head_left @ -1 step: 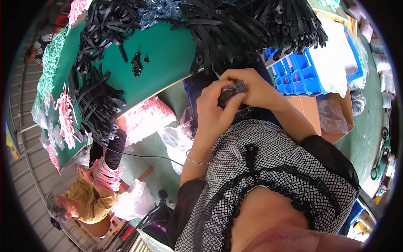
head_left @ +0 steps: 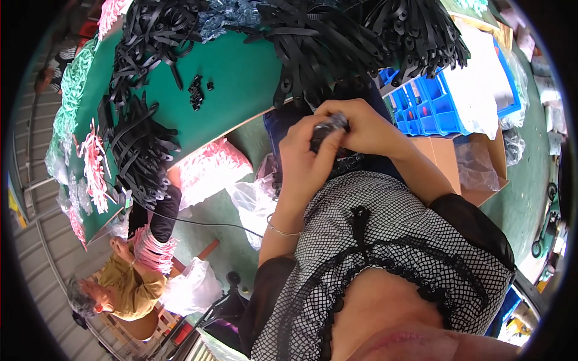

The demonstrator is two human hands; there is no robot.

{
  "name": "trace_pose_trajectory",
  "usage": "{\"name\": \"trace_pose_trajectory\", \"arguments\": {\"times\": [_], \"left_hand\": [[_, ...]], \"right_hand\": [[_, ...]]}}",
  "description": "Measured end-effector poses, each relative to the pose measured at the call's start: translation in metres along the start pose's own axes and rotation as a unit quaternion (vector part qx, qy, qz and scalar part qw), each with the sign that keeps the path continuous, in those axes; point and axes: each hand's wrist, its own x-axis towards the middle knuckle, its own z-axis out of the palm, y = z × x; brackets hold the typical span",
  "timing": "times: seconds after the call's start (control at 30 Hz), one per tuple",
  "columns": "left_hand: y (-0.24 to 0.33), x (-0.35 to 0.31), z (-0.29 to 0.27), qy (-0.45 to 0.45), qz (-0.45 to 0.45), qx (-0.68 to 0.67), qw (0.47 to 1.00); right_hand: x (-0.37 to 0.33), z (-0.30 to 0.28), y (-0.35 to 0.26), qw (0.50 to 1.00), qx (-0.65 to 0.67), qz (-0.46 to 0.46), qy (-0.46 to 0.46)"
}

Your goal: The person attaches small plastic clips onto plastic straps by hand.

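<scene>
Both my hands meet in front of my body, just off the near edge of the table. My left hand (head_left: pixel 299 141) is closed around a small dark, glossy piece (head_left: pixel 327 129), with the thumb along its near side. My right hand (head_left: pixel 361 126) pinches the other end of the same piece. Fingers cover most of it, and its exact kind does not show. Just beyond my hands, bundles of black ribbed straps (head_left: pixel 319 48) hang over the table edge.
The green table (head_left: pixel 235 84) bears more black straps (head_left: pixel 141 150), small black parts (head_left: pixel 196 93) and clear plastic pieces (head_left: pixel 235 15). Blue bins (head_left: pixel 430 105) and a cardboard box (head_left: pixel 433 159) stand at the right. Another person (head_left: pixel 123 286) sits lower left beside pink-and-white straps (head_left: pixel 153 249).
My left thumb has shifted slightly on the dark piece, and the piece has tilted a little between my fingers. Everything else looks the same.
</scene>
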Motion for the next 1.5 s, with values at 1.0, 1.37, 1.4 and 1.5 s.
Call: {"name": "trace_pose_trajectory", "arguments": {"times": [1.0, 1.37, 1.4, 1.5], "left_hand": [[-0.015, -0.003, -0.011, -0.149, -0.060, -0.307, 0.938], [-0.020, -0.002, -0.013, -0.200, -0.078, -0.286, 0.934], [-0.022, -0.001, -0.013, -0.202, -0.079, -0.285, 0.934], [-0.025, 0.000, -0.013, -0.217, -0.045, -0.294, 0.930]], "right_hand": [[-0.005, -0.012, 0.007, 0.882, 0.448, 0.084, -0.120], [-0.008, -0.011, 0.002, 0.894, 0.419, 0.094, -0.130], [-0.008, -0.010, 0.000, 0.913, 0.380, 0.082, -0.123], [-0.009, -0.011, -0.002, 0.944, 0.304, 0.066, -0.110]]}}
